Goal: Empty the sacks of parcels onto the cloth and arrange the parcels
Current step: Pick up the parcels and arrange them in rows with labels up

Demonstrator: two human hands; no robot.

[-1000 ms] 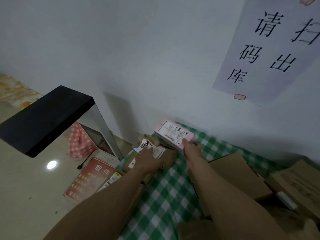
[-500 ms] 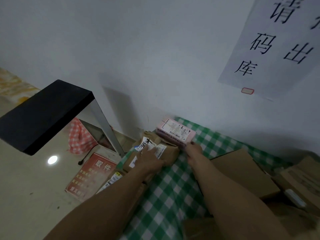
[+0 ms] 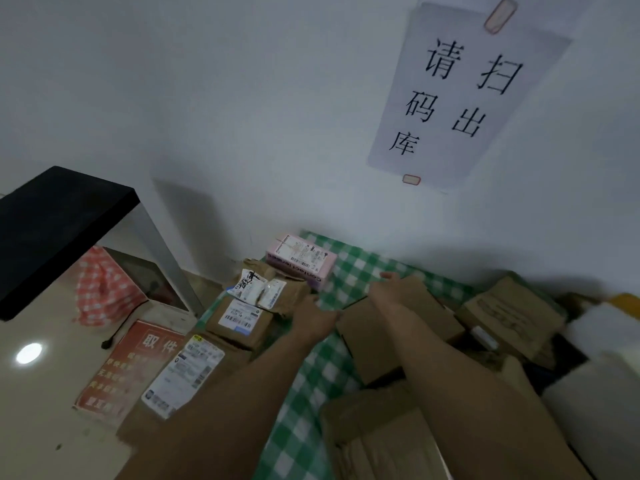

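A green checked cloth (image 3: pixel 360 271) lies on the floor against a white wall (image 3: pixel 242 116). Plain cardboard boxes (image 3: pixel 381 341) crowd its right side. A row of labelled brown parcels (image 3: pixel 239 317) runs along its left edge, ending at a pink box (image 3: pixel 301 259) in the far left corner. The right hand (image 3: pixel 389 289) hovers over the nearest cardboard box, fingers loose and holding nothing. The left hand (image 3: pixel 313 318) sits beside a crumpled parcel (image 3: pixel 291 292); its grip cannot be told.
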